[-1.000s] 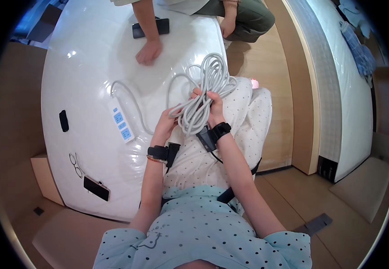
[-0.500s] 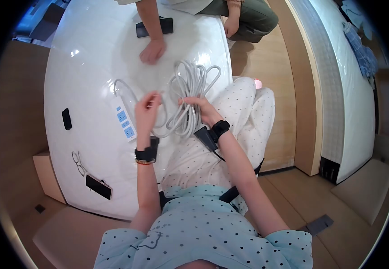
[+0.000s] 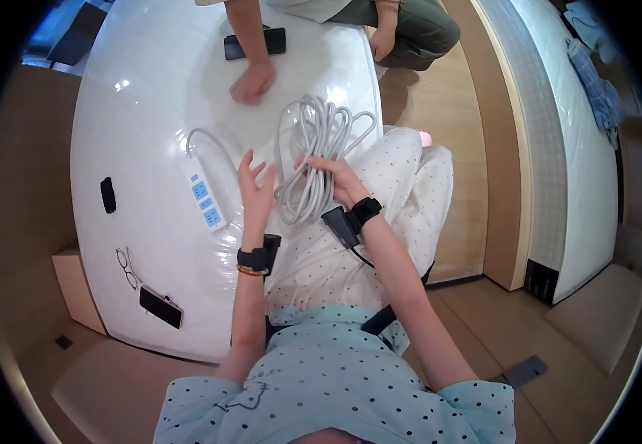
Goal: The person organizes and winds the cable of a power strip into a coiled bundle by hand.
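Observation:
A thick bundle of looped grey power cable (image 3: 308,200) hangs over my lap and the edge of the white plastic-covered surface. My right hand (image 3: 338,180) is wrapped round the middle of the loops. Just left of the bundle, my left hand (image 3: 257,191) is raised with its fingers apart and nothing visible in it. From behind my left hand the cable runs in an arc to a white power strip (image 3: 207,201) with blue sockets, which lies on the surface.
On the white surface (image 3: 158,103) lie a small black object (image 3: 109,195), glasses (image 3: 128,268) and a phone (image 3: 161,306). Across from me, another person's fist (image 3: 253,83) rests near a dark phone (image 3: 275,42). A wooden-framed bed (image 3: 517,148) stands to the right.
My left hand has moved slightly right and its fingers have spread. The cable length that ran beside it is drawn into the bundle. My right hand keeps its hold.

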`<state>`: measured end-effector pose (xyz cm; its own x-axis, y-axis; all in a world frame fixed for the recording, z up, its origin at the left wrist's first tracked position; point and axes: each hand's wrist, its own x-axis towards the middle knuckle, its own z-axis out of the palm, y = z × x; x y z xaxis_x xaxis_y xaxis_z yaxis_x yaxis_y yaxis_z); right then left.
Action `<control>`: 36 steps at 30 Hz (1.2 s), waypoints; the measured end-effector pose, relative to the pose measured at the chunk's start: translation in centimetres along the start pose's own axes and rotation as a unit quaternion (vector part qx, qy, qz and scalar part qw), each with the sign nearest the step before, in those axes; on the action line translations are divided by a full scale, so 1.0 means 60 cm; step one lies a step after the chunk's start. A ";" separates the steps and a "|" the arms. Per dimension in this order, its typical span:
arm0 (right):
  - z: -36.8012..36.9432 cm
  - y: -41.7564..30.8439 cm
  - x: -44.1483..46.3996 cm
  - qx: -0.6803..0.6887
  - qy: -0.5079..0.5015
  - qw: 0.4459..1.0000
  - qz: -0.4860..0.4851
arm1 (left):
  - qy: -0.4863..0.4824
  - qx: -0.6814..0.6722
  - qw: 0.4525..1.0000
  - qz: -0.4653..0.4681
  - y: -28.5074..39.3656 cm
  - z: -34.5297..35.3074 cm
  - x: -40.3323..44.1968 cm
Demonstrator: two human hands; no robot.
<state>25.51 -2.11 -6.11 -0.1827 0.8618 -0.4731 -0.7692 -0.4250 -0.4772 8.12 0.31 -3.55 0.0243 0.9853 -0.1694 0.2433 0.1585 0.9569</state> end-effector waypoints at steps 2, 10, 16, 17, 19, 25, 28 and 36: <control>-0.001 -0.001 -0.002 0.007 -0.005 1.000 0.008 | -0.053 0.031 0.997 -0.046 -0.025 -0.027 0.014; -0.002 -0.001 -0.007 0.048 -0.049 0.998 0.010 | -0.108 0.049 0.989 -0.092 -0.028 -0.053 0.029; 0.007 0.009 0.006 -0.051 0.017 0.999 -0.008 | -0.006 0.030 0.999 0.027 0.046 -0.060 0.006; 0.008 0.011 0.009 -0.047 0.022 0.999 -0.005 | -0.017 0.037 0.997 0.063 0.040 -0.046 0.003; 0.001 0.008 0.009 -0.011 0.018 1.000 0.006 | -0.072 0.058 0.989 0.115 0.023 -0.015 -0.007; 0.008 0.001 -0.002 -0.062 0.061 0.995 -0.047 | -0.178 0.159 0.954 0.184 0.017 0.016 -0.032; 0.011 0.006 0.005 -0.091 0.078 0.991 -0.058 | -0.178 0.147 0.957 0.176 0.017 0.006 -0.034; 0.018 0.000 -0.001 -0.053 0.079 0.995 -0.025 | 0.074 0.151 0.986 0.011 -0.019 -0.053 0.025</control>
<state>24.86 -1.88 -5.25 -0.0402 0.8318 -0.5537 -0.7040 -0.4168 -0.5750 4.79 1.81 -4.15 -0.1031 0.9904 -0.0925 0.5215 0.1330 0.8428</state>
